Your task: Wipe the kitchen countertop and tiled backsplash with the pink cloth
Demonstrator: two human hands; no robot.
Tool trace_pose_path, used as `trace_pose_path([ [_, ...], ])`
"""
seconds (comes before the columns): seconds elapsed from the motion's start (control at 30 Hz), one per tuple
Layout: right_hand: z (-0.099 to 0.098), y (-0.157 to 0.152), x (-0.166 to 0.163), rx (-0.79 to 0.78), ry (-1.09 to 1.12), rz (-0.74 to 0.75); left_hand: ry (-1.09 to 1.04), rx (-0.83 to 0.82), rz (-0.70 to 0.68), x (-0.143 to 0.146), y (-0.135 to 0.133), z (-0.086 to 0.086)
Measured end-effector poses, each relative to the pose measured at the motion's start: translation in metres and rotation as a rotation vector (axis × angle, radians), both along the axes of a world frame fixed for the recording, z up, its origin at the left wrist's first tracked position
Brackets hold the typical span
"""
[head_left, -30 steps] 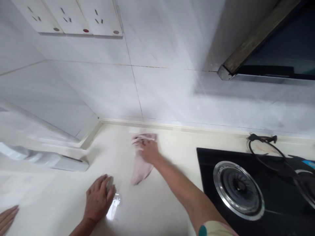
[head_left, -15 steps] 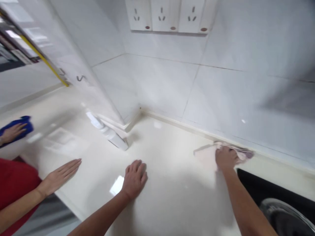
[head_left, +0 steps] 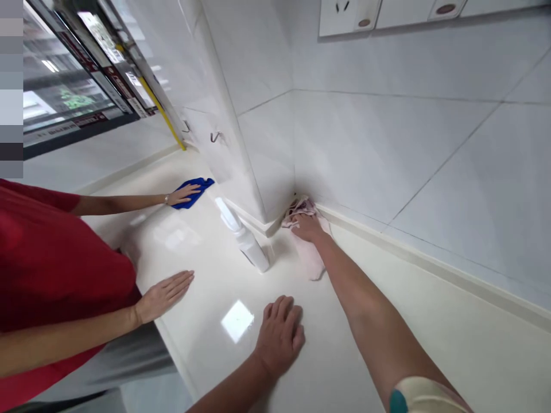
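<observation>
My right hand point(head_left: 306, 228) presses a pale pink cloth point(head_left: 310, 258) into the corner where the tiled walls meet the counter. Part of the cloth bunches up ahead of my fingers, and the rest trails toward me. My left hand point(head_left: 280, 334) rests palm down on the white countertop point(head_left: 344, 355), empty, its fingers a little bent and apart. Between my hands and the co-worker stands a white spray bottle point(head_left: 245, 238), close to the jutting wall edge.
To the left, a co-worker in a red shirt point(head_left: 55, 252) has one hand on a blue cloth point(head_left: 192, 193) and the other flat on the counter. Sockets point(head_left: 344, 14) sit high on the wall. A hook point(head_left: 214, 137) and a yellow pipe point(head_left: 161, 112) are further left.
My right hand has slid the pink cloth leftward along the wall into the corner. The view has turned left, showing more of the co-worker. My left hand still rests on the counter.
</observation>
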State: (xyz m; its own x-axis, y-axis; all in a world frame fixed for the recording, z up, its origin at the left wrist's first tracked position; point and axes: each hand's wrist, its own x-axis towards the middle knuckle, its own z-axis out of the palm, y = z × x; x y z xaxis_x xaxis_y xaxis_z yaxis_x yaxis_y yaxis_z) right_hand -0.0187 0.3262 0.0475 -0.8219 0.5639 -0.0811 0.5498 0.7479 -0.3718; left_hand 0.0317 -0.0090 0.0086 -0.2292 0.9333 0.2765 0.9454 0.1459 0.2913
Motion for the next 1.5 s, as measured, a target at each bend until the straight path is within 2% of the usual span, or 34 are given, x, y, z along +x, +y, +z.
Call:
trace_pose_path([
  [0.1,-0.001,-0.024,-0.017,0.031,0.036,-0.001,-0.006,-0.013,0.000,-0.001,0.000,0.000],
  [0.2,-0.003,-0.068,0.009,0.057,0.040,0.064,-0.019,-0.006,-0.009,-0.002,0.001,0.002],
  [0.33,-0.008,-0.137,0.090,0.087,0.040,0.126,-0.025,0.005,-0.016,-0.003,0.002,0.006],
  [0.43,-0.018,-0.159,0.172,0.146,0.033,0.119,-0.008,-0.013,-0.017,-0.004,0.003,0.008],
  [0.5,-0.025,-0.150,0.234,0.207,-0.027,0.018,0.005,-0.039,-0.017,-0.005,0.005,0.009],
  [0.63,-0.026,-0.116,0.351,0.330,-0.179,-0.424,0.001,-0.099,-0.022,-0.005,0.010,0.016],
  [0.73,-0.019,-0.132,0.399,0.298,-0.256,-0.669,-0.026,-0.147,-0.011,0.000,0.011,0.023],
  [0.8,-0.018,-0.164,0.405,0.235,-0.275,-0.685,-0.043,-0.156,0.008,0.003,0.014,0.021],
  [0.93,-0.019,-0.230,0.391,0.153,-0.095,-0.462,-0.092,-0.138,0.000,0.008,0.021,0.005],
  [1.03,-0.015,-0.256,0.392,0.048,0.079,-0.425,-0.118,-0.111,-0.030,0.009,0.022,0.003],
  [1.13,-0.013,-0.260,0.408,-0.095,0.318,-0.497,-0.130,-0.096,-0.025,0.010,0.021,0.006],
  [1.27,-0.008,-0.252,0.428,-0.310,0.604,-0.769,-0.156,-0.117,-0.006,0.011,0.022,0.007],
  [1.37,0.005,-0.247,0.435,-0.293,0.690,-0.881,-0.153,-0.128,-0.008,0.010,0.024,0.004],
  [1.5,0.030,-0.236,0.443,-0.193,0.713,-0.917,-0.100,-0.111,-0.009,0.008,0.024,0.002],
])
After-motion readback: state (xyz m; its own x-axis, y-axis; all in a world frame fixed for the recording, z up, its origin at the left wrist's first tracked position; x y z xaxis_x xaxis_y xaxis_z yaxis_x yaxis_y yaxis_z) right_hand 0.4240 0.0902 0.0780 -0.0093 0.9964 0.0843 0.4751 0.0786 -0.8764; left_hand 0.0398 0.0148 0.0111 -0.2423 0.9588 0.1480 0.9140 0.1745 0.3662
